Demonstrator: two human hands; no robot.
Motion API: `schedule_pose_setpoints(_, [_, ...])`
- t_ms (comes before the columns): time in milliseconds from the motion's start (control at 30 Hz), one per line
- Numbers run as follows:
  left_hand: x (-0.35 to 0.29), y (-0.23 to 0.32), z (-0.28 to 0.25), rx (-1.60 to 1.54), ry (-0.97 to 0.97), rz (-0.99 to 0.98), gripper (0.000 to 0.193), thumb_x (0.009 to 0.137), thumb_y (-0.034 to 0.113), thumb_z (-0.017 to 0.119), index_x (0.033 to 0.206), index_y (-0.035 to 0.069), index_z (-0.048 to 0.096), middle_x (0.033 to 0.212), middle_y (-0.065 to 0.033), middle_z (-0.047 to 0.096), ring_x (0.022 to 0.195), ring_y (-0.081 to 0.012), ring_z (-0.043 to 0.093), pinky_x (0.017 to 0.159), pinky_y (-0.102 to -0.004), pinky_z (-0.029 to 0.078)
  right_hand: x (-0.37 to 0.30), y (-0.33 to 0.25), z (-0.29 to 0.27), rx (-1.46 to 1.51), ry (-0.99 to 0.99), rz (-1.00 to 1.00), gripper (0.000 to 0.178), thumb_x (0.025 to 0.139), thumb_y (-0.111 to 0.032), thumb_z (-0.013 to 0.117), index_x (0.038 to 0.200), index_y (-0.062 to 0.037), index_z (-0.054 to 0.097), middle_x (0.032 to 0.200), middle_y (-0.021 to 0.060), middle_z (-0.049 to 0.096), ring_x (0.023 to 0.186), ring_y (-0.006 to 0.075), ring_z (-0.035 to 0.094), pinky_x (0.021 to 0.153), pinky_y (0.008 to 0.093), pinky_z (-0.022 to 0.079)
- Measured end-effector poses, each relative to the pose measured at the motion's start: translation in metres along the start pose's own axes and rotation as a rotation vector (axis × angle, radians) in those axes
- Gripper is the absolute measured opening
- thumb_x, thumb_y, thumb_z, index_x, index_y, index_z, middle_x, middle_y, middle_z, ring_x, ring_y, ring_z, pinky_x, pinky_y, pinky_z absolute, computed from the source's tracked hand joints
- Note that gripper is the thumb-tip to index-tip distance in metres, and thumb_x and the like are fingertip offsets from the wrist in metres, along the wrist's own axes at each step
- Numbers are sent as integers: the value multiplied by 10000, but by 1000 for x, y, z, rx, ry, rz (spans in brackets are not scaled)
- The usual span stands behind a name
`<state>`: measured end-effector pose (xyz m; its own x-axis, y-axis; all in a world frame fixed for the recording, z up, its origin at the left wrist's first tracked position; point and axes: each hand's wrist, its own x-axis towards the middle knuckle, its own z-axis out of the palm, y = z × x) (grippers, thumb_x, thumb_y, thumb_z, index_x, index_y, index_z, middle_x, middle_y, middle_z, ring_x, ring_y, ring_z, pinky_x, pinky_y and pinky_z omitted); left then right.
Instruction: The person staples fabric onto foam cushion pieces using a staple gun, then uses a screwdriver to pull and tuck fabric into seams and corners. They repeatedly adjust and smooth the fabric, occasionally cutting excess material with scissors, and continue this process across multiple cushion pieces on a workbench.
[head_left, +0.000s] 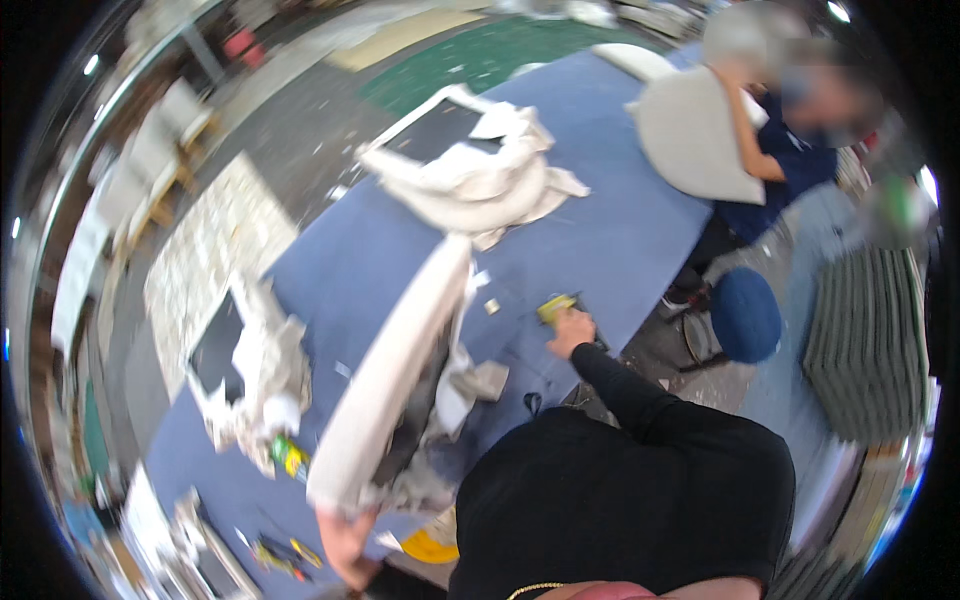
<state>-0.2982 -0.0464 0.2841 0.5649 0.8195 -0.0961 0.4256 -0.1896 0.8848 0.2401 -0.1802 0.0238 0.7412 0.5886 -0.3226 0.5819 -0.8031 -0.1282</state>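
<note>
Head view: a tilted panel held over a cluttered blue table.

Crumpled white wrap lies farther up the table, another heap at the left; a stool stands beside a second person. The left hand clutches the low end of the long white panel, tilted on edge across the table's middle. The right hand rests on a small yellow tool; whether its fingers are closed cannot be told.
</note>
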Motion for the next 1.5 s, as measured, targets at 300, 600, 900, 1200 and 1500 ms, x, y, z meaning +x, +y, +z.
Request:
schedule_pose_setpoints(300, [30,-43,27,-471,573,90,539,1007,220,634,1489,-6,550,1466,-176,612,1358,-312,586,1161,-444,454,-56,-38,-60,1328,-717,-927,742,893,-171,832,1538,-24,499,1606,140,488,1510,246,434,1258,431,343])
schedule_pose_setpoints(600, [205,-69,7,-434,472,120,624,1007,64,677,1579,6,435,1551,-159,527,1412,-289,522,1162,-424,443,-147,-83,-267,888,84,-1066,919,748,-148,881,1567,-86,467,1447,157,648,1289,329,655,1084,421,516])
schedule_pose_setpoints(900, [217,134,109,-520,359,827,393,940,246,738,1238,-10,714,1291,-147,719,1350,-300,590,1171,-451,404,-204,-197,-216,895,340,-789,863,788,-117,814,1571,-89,450,1524,176,570,1346,385,604,1094,432,509])
schedule_pose_setpoints(1200, [217,132,125,-674,348,823,394,813,116,863,1160,12,707,1193,-146,753,1247,-320,652,1115,-456,460,-212,-220,-207,981,379,-726,927,814,-76,784,1615,-12,321,1584,243,447,1456,418,479,1181,464,416])
schedule_pose_setpoints(1500, [237,124,123,-619,255,998,417,773,94,865,1157,38,712,1222,-145,763,1289,-324,628,1100,-453,476,-199,-221,-214,1038,293,-786,990,787,-104,814,1620,9,291,1568,263,437,1454,404,478,1178,465,404])
